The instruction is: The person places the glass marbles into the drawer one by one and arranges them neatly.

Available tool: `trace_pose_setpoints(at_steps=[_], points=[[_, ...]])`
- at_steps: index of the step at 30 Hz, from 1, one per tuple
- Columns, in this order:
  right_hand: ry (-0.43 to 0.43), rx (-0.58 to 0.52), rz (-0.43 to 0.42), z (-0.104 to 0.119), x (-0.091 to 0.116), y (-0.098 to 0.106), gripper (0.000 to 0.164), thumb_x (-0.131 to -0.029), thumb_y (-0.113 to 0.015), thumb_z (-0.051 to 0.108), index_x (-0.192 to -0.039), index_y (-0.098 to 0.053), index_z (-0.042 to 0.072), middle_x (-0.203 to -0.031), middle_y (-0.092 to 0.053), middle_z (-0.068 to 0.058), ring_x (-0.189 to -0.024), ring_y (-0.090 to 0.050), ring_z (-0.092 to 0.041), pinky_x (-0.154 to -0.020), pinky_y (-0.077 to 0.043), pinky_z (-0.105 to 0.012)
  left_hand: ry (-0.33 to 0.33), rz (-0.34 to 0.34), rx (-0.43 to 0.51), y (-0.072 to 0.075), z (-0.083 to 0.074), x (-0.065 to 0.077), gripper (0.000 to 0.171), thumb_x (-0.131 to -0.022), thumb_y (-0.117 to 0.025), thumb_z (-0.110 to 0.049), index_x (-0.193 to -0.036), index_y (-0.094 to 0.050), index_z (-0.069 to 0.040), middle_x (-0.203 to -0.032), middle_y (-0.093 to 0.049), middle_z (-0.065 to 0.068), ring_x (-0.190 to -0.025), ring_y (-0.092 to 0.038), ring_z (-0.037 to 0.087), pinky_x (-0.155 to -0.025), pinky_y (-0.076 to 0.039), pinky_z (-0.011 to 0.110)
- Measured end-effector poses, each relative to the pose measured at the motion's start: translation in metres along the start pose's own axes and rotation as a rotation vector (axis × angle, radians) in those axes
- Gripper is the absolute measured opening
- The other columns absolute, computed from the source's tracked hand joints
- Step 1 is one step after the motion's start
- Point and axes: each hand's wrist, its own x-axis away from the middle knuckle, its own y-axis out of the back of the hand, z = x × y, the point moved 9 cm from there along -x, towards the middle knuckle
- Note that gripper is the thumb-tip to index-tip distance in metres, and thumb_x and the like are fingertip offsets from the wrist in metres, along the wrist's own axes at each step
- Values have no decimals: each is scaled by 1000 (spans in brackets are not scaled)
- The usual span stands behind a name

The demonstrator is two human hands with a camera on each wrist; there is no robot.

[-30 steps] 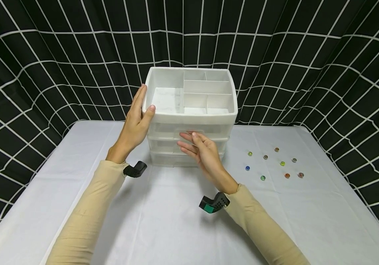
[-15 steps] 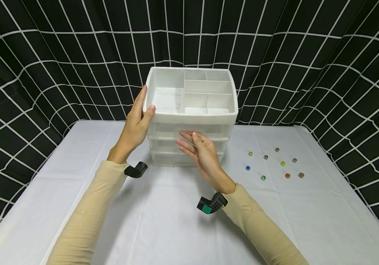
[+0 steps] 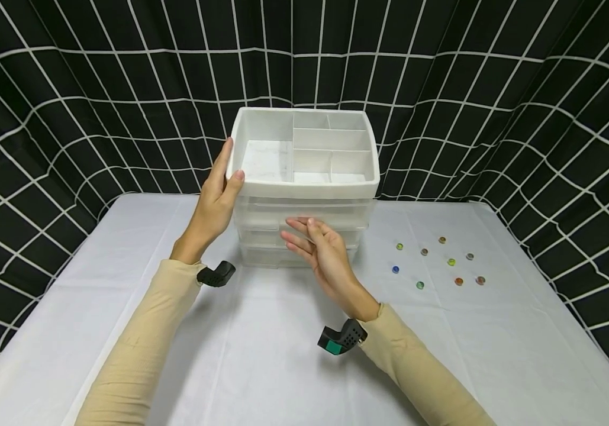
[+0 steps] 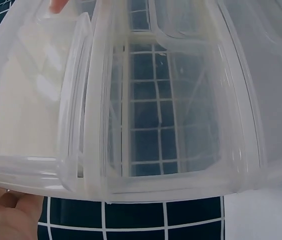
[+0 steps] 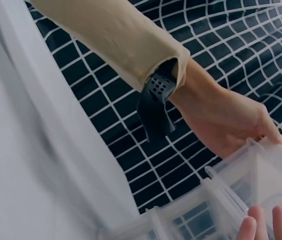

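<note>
A white plastic drawer unit with a divided open top stands at the back of the table. My left hand holds its upper left corner, thumb on the front rim and fingers along the side. My right hand is at the middle of the front, its fingers at the lip of the translucent top drawer, which stands slightly out. In the left wrist view, the top drawer juts past the frame beside it. The right fingertips show close to the drawer front in the right wrist view.
Several small glass pieces, among them a blue one and an orange one, lie scattered on the white tablecloth to the right. A black curtain with a white grid hangs behind and at both sides.
The top drawer has come out a little toward me, with my right hand moving along with it. My left hand keeps its place on the unit's corner.
</note>
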Motion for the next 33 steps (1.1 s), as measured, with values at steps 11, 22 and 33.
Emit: trace_pose_setpoints(at_steps=[11, 22, 33], points=[[-2, 7, 1, 1, 11, -3, 38, -109, -37, 20, -138, -45, -4, -136, -61, -13, -97, -73, -8, -89, -55, -22, -5, 33, -15, 0, -1, -1, 59, -107, -36, -14, -160, -12, -8, -167, -13, 6, -151, -19, 19, -123, -19, 43], [-39, -11, -5, -2, 20, -4, 37, -109, -38, 20, -136, -47, -3, -127, -67, -4, -95, -73, -8, -88, -55, -22, 3, 93, -27, 2, 0, 0, 59, -108, -35, -15, -160, -9, -10, -168, -9, 1, -153, -13, 13, -125, -14, 40], [-53, 26, -3, -2, 31, -3, 37, -109, -36, 19, -138, -46, -3, -135, -62, -12, -98, -72, -9, -91, -55, -23, 7, 140, 6, 2, 0, 1, 59, -108, -35, -14, -161, -9, -12, -168, -6, -2, -151, -20, 18, -123, -19, 45]])
